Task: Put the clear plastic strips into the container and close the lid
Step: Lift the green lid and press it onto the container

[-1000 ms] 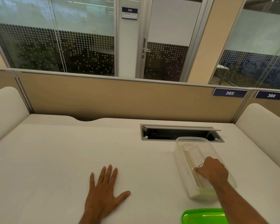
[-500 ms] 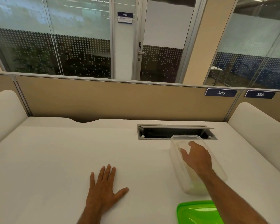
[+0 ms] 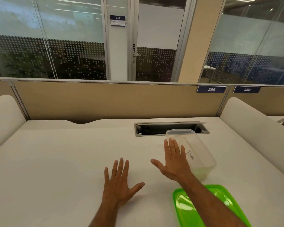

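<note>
The container (image 3: 197,154) stands in the right middle of the frame on the white tabletop (image 3: 64,161), just below the open cable slot (image 3: 170,128). It is a clear, thin-walled plastic box with rounded corners, so I judge it to be light, a little flexible at the walls, and smooth enough to slide on the tabletop if it is pushed from one side only. Its long axis runs from the lower right of the frame toward the upper left, with the far short end touching the edge of the slot in the picture. A thin pale line inside, along the length, is probably the clear plastic strips (image 3: 188,141), lying parallel to the long axis; they are hard to see, and I cannot tell how many there are. The green lid (image 3: 195,210) lies flat at the lower right of the frame, apart from the container and partly hidden under the right forearm. It looks thin and springy, and I would take it by its long edges and press the rim down corner after corner. The right hand (image 3: 174,163) is spread open and holds nothing, its fingers beside the left wall of the container. The left hand (image 3: 120,184) lies flat with fingers spread on the tabletop, also holding nothing.
</note>
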Motion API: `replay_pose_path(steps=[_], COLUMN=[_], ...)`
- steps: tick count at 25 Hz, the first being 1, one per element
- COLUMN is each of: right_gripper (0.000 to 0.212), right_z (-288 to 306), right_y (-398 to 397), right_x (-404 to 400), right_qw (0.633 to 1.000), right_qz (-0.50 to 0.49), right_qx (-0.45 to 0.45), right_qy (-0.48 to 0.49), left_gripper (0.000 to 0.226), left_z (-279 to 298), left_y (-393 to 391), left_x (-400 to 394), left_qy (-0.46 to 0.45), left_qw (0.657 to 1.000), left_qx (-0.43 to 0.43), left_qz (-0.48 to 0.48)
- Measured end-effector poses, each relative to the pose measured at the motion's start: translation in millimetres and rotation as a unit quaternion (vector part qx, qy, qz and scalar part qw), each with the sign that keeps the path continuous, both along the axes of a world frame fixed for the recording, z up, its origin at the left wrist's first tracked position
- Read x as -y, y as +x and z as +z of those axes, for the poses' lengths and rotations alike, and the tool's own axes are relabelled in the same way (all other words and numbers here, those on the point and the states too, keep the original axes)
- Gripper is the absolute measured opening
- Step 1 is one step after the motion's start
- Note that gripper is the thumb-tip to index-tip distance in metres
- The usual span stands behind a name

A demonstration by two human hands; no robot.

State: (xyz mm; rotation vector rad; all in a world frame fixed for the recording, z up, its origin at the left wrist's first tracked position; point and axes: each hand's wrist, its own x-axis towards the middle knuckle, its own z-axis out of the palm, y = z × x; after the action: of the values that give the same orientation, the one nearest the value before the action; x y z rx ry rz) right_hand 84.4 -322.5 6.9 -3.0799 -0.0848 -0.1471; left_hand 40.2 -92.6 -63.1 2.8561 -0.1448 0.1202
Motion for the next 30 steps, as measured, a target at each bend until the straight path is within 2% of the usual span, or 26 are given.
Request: replay_pose_path(steps=[7, 13, 19, 24, 27, 30], right_gripper=[0.114, 0.109, 0.089, 0.051, 0.046, 0.044], right_z=[-8.8, -17.2, -29.5, -40.1, -49.7, -52.5], right_y=[-43.5, -78.0, -104.9, -112.5, -116.1, -115.8], right_x=[43.6, 108.5, 163.8, 190.8, 194.8, 195.4], right_qw=[0.995, 0.977, 0.949, 0.918, 0.914, 0.917], right_qz=[-0.099, -0.208, -0.302, -0.359, -0.358, -0.353], right_qx=[0.03, 0.026, 0.001, -0.097, -0.131, -0.13], right_qy=[-0.008, 0.047, 0.093, 0.139, 0.137, 0.135], left_gripper=[0.112, 0.11, 0.093, 0.066, 0.05, 0.059], left_z=[2.2, 8.6, 7.4, 10.2, 13.9, 10.8], left_y=[-21.0, -33.0, -41.4, -40.7, -46.2, -49.4], left_x=[46.5, 91.6, 124.6, 141.9, 148.4, 152.4], left_qy=[-0.042, -0.041, -0.04, -0.175, -0.217, -0.261], left_qw=[0.998, 0.995, 0.993, 0.97, 0.955, 0.938], left_qx=[0.029, -0.013, -0.082, -0.17, -0.204, -0.227], left_qz=[-0.048, -0.095, -0.08, -0.014, 0.005, 0.018])
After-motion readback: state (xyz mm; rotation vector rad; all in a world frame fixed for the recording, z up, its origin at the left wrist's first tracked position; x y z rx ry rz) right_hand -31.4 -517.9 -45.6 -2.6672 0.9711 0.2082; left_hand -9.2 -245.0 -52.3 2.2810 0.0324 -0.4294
